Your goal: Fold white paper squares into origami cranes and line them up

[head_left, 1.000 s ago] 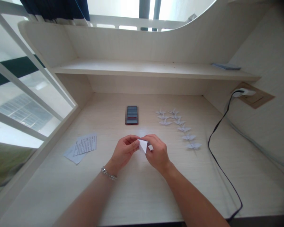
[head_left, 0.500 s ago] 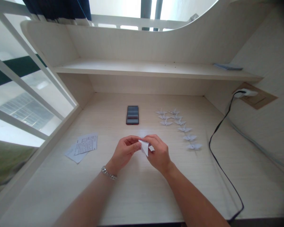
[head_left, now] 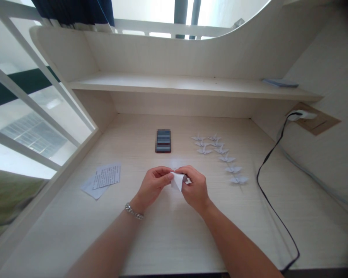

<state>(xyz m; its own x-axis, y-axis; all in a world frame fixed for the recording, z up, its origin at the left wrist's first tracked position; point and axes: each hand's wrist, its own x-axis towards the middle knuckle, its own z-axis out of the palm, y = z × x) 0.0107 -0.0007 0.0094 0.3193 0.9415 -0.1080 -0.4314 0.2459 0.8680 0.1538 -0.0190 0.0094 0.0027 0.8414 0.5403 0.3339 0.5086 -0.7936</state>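
Note:
A small folded piece of white paper (head_left: 177, 180) is held between both hands above the middle of the desk. My left hand (head_left: 154, 182) pinches its left edge between thumb and fingers; a silver chain bracelet (head_left: 134, 211) circles that wrist. On the other side, my right hand (head_left: 195, 187) is closed on the paper's right part, the fingertips partly hiding it. Several white folded paper cranes (head_left: 226, 158) stand in a curved row to the right, apart from the hands.
Behind the hands lies a dark, blurred rectangular object (head_left: 163, 141). Printed paper sheets (head_left: 106, 176) overlap at the left. A black cable (head_left: 258, 177) runs from the wall socket (head_left: 317, 119) down the right side. A shelf (head_left: 176, 85) crosses the back, with a flat bluish item (head_left: 280, 83) on it.
My right fingers have shifted slightly on the folded paper, and more of its white face now shows. Both hands stay in nearly the same place; the view has moved slightly.

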